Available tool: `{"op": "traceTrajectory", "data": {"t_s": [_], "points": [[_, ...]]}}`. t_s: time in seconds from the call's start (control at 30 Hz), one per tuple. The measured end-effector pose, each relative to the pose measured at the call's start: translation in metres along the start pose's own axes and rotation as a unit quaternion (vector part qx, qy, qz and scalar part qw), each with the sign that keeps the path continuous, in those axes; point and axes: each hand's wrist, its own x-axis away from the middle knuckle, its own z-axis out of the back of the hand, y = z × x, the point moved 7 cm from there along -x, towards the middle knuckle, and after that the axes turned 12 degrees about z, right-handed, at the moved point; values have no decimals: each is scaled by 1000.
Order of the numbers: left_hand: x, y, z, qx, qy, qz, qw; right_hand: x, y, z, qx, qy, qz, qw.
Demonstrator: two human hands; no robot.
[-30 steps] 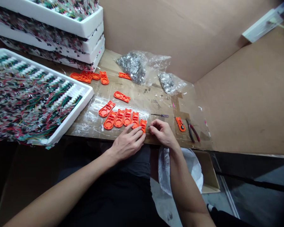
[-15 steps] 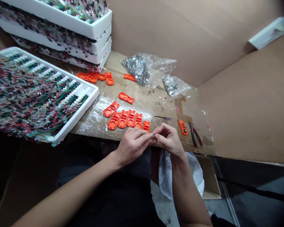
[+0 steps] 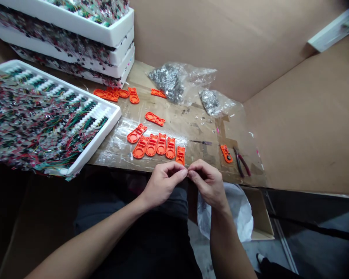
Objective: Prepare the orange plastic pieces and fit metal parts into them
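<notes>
My left hand and my right hand meet fingertip to fingertip just in front of the table's near edge. Both are closed in a pinch on something too small to make out. Just beyond them lies a row of several orange plastic parts on the taped cardboard tabletop. More orange parts lie farther back, and a single one sits to the right.
A white foam tray of wired components is on the left, with more stacked trays behind. Two plastic bags of small metal pieces sit at the back. A small screwdriver and pliers lie right. A white bag hangs below.
Both hands have lifted off the table edge by the orange row and drawn toward me, coming together in a pinch.
</notes>
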Motion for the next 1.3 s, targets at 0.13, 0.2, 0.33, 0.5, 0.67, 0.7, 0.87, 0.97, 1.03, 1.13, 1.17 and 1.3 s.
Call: {"op": "traceTrajectory", "data": {"t_s": [0.13,0.2,0.33,0.5,0.67,0.7,0.87,0.97,1.03,1.13,1.17,1.3], "points": [[1,-6,-1,-17,-7,16,1000,1,-1,-3,4,-12,21,1000],[1,-2,6,-146,38,-49,987,2,11,0,2,8,-5,1000],[2,-3,2,-550,93,-227,798,-3,50,8,-20,54,-86,995],[-7,-27,-15,-716,61,-294,630,-24,78,6,36,3,-96,995],[-10,-37,-27,-731,50,-313,605,-34,84,6,120,-46,-101,987],[-10,-39,-28,-730,47,-319,603,-34,85,7,131,-51,-105,984],[-8,-48,-31,-729,45,-347,589,-36,89,7,147,-87,-117,978],[-9,-51,-32,-724,49,-352,591,-40,89,6,147,-105,-126,975],[-9,-51,-32,-721,54,-351,596,-42,89,6,145,-111,-133,974],[-8,-49,-33,-716,63,-359,596,-44,90,6,154,-116,-144,971],[-7,-47,-33,-713,65,-364,596,-44,91,7,161,-117,-146,969],[-6,-44,-33,-696,73,-377,607,-45,86,6,227,-126,-140,955]]}}
